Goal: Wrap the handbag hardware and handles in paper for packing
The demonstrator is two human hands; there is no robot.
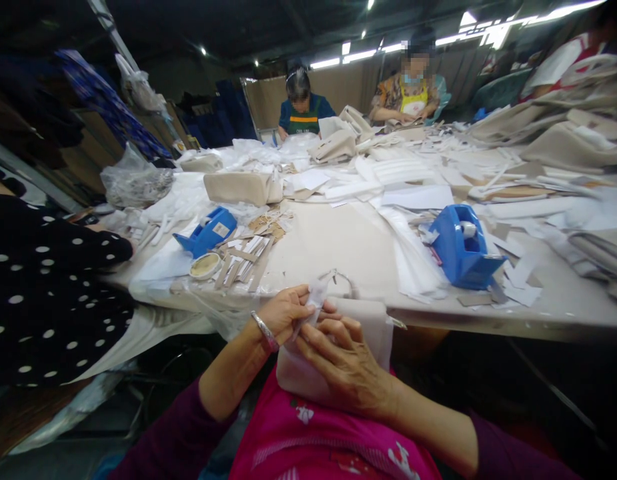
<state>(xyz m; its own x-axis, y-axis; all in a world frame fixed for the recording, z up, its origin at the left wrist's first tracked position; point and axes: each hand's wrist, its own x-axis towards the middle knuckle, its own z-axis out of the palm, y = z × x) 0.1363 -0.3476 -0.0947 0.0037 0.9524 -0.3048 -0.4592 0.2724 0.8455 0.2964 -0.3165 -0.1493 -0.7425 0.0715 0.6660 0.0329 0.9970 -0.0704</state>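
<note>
A beige bag lies across my lap and against the table edge, with a metal clasp at its right corner. My left hand pinches a thin, translucent white strip between thumb and fingers above the bag. Over the bag's middle rests my right hand, its bent fingers pressed together at the strip's lower end. The palm covers part of the bag. Just beyond the fingers, a thin looped strap with a metal fitting shows, blurred, on the table.
Blue tape dispensers stand left and right on the table. Card strips and a tape roll lie left. Beige bags and white sheets cover the back. Co-workers sit opposite; a dotted sleeve is at left.
</note>
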